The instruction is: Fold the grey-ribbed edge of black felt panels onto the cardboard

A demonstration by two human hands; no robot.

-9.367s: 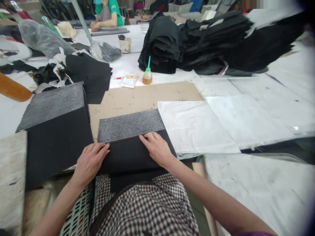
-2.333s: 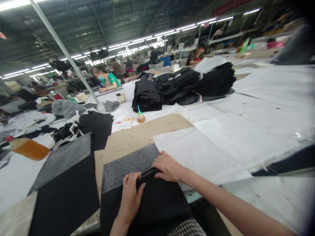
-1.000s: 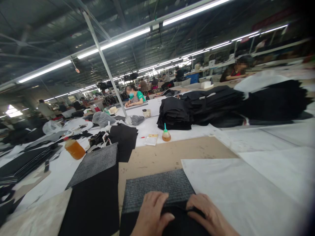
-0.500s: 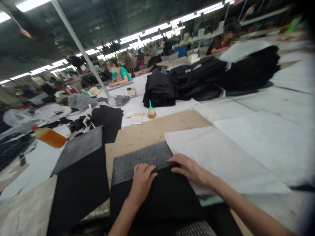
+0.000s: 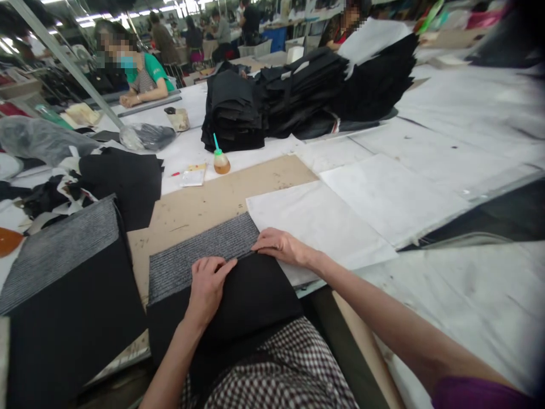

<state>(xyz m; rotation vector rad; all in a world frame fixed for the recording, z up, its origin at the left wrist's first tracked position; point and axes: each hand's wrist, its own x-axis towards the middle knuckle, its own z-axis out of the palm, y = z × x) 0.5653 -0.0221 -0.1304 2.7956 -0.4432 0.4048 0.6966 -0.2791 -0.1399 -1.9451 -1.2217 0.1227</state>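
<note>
A black fabric piece (image 5: pixel 251 289) lies before me at the table's front edge, its lower part over my lap. Along its upper side runs a grey ribbed strip (image 5: pixel 200 253). My left hand (image 5: pixel 207 287) is closed on the black fabric just below the strip, fingers bent and thumb pointing right. Near the right end of the same border, my right hand (image 5: pixel 279 246) pinches the black fabric's edge between thumb and fingers. What lies under the fingertips is hidden. To the left rests a similar black and grey stack (image 5: pixel 76 295).
Brown board (image 5: pixel 221 187) and white sheets (image 5: pixel 315 218) cover the table. Beyond stand a small oil bottle (image 5: pixel 221 162), a cup (image 5: pixel 177 119) and large black fabric piles (image 5: pixel 234 105). A pole (image 5: pixel 68 62) rises at left; a co-worker in green (image 5: pixel 149 76) sits across.
My view has tilted down and turned, so the table appears shifted left. The right hand's fingers have drawn together into a pinch at the fabric edge. My left hand stays on the fabric.
</note>
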